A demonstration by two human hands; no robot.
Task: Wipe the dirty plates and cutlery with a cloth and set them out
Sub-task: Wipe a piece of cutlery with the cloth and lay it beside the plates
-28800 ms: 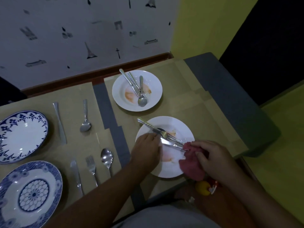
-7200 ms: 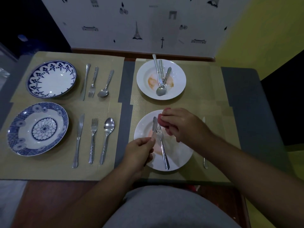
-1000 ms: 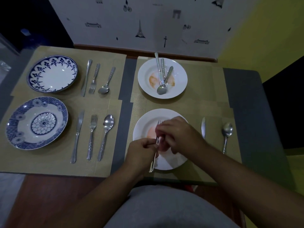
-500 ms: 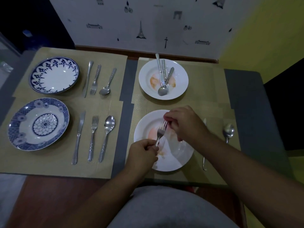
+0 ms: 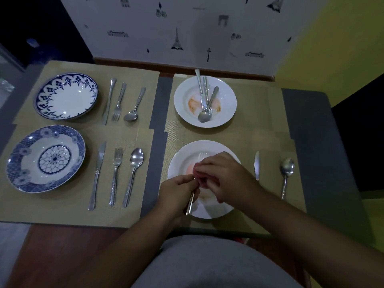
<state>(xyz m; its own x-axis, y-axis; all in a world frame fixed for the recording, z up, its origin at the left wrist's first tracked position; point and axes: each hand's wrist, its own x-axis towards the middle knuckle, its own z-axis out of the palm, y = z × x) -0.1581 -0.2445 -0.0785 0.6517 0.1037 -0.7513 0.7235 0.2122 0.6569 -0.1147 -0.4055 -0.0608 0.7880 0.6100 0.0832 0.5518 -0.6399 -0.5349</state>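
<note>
Left hand [image 5: 177,193]: my fingers curl round the handle of the fork [image 5: 190,202], above the near rim of the near white plate [image 5: 209,212].
Right hand [image 5: 227,177]: I clench the red cloth [image 5: 202,179] round the fork's shaft; the tines stick out beyond it, blurred.
Near white plate: on a tan placemat [image 5: 266,142], with orange smears inside.
Far white plate [image 5: 227,109]: smeared too, with cutlery [image 5: 204,100] lying in it.
Right of my plate: a knife [image 5: 257,165] and a spoon [image 5: 287,169] on the mat, apart.
Surface: a grey table [image 5: 311,142] under tan mats, with a grey strip bare between them.
Left mats: two blue-patterned plates [image 5: 66,96], each with a knife, fork and spoon beside it.
Room: dim; a white wall [image 5: 187,21] printed with Eiffel towers and bicycles, and a yellow wall [image 5: 332,38] to the right.
</note>
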